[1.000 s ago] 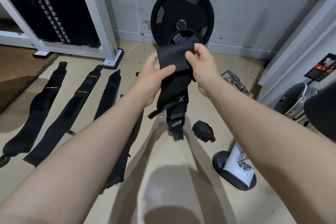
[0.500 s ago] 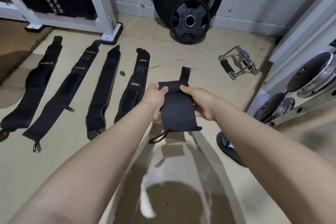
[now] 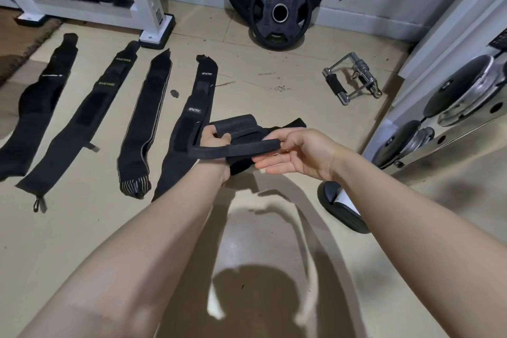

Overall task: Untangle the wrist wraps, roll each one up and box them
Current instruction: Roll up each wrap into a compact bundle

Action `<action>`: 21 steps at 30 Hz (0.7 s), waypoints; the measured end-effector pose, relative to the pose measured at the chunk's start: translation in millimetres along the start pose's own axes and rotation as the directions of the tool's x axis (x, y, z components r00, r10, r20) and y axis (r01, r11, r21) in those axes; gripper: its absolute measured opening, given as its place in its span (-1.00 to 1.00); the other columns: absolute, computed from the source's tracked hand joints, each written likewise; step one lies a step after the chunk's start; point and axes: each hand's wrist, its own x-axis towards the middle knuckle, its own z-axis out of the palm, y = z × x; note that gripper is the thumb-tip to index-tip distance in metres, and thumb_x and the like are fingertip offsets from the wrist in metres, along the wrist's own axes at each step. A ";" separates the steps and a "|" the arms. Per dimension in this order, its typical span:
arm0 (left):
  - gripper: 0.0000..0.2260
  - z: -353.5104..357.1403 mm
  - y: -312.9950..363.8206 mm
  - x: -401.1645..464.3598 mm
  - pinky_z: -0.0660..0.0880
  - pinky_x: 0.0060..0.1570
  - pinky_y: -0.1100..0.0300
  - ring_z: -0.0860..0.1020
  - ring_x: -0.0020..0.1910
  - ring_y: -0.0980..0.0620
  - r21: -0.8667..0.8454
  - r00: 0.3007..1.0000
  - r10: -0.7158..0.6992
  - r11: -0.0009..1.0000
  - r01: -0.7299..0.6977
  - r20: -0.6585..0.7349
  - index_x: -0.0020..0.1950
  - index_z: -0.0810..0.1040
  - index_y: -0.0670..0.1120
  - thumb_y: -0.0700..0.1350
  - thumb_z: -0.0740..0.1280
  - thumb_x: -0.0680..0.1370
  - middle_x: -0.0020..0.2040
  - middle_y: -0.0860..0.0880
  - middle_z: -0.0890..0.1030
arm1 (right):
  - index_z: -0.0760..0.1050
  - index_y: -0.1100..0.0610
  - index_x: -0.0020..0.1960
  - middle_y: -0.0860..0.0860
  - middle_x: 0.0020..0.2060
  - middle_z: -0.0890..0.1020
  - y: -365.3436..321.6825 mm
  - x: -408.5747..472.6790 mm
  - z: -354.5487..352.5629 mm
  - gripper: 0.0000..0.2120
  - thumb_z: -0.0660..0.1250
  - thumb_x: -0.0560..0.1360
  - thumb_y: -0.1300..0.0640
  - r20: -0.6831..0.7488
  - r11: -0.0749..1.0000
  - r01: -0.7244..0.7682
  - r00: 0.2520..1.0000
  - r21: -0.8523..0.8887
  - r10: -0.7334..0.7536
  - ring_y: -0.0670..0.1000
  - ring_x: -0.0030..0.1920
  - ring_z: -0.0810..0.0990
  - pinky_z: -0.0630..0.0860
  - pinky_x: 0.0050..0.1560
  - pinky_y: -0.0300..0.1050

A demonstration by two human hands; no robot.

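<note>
Black elastic wrist wrap [image 3: 241, 143], lowered since a second ago beside the four flattened black wraps [image 3: 189, 123], is pinched by left hand [image 3: 215, 140] and right hand [image 3: 296, 153], ready for laying out.

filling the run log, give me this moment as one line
stage: untangling | left hand: grips wrist wrap | right hand: pinches its strap end | laid flat on floor: four wraps | box: not visible

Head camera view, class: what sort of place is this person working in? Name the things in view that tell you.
Most likely a gym or weight room. Two black weight plates lean against the wall, a chrome cable-machine handle lies on the floor, and wrist wraps are laid out in a row.
</note>
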 end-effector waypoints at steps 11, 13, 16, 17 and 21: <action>-0.77 -1.5 13.3 -10.0 0.57 -0.15 0.10 0.55 -0.10 0.01 0.009 0.997 0.072 0.997 -0.072 0.026 0.32 0.34 -0.08 -0.14 0.15 0.66 0.06 -0.09 0.53 | 0.59 0.03 -0.28 -0.11 0.08 0.49 12.6 0.4 -2.8 -0.86 0.46 0.42 0.22 -0.224 0.903 0.163 0.937 -0.397 -0.268 -0.20 -0.02 0.49 0.36 -0.03 -0.31; -0.79 3.0 18.2 -16.1 0.61 -0.12 0.06 0.58 -0.08 0.00 -0.076 0.995 0.049 0.996 -0.043 0.089 0.30 0.33 -0.05 -0.14 0.14 0.67 0.05 -0.08 0.54 | 0.60 0.02 -0.28 -0.13 0.19 0.43 12.3 -0.1 -1.6 -0.84 0.47 0.39 0.25 -0.245 0.871 0.245 0.896 -0.426 -0.371 -0.24 0.02 0.46 0.35 -0.11 -0.42; -0.78 7.3 19.8 -21.3 0.55 0.12 -0.11 0.59 0.02 -0.07 -0.099 0.978 0.060 0.994 -0.041 0.199 0.32 0.35 -0.06 -0.14 0.15 0.67 0.11 -0.12 0.57 | 0.58 0.01 -0.26 -0.14 0.09 0.47 8.7 2.0 3.6 -0.83 0.48 0.39 0.24 -0.276 0.826 0.325 0.832 -0.461 -0.481 -0.17 -0.04 0.45 0.33 -0.25 -0.45; -0.80 8.4 19.7 -25.3 0.55 0.12 -0.12 0.60 0.02 -0.08 -0.133 0.966 0.063 0.991 -0.030 0.249 0.29 0.37 -0.06 -0.14 0.14 0.67 0.13 -0.14 0.57 | 0.57 -0.01 -0.27 -0.15 0.08 0.46 7.5 3.6 5.3 -0.82 0.48 0.40 0.23 -0.295 0.816 0.348 0.807 -0.462 -0.512 -0.13 -0.01 0.45 0.35 -0.25 -0.45; -0.83 14.0 20.5 -41.9 0.63 -0.14 0.04 0.63 -0.11 -0.03 -0.267 0.915 0.027 0.959 0.090 0.403 0.25 0.37 -0.04 -0.17 0.12 0.67 0.04 -0.11 0.60 | 0.53 0.02 -0.29 -0.04 0.19 0.40 6.0 9.6 5.4 -0.80 0.46 0.42 0.24 -0.372 0.836 0.338 0.777 -0.433 -0.507 0.00 0.20 0.46 0.45 0.21 -0.05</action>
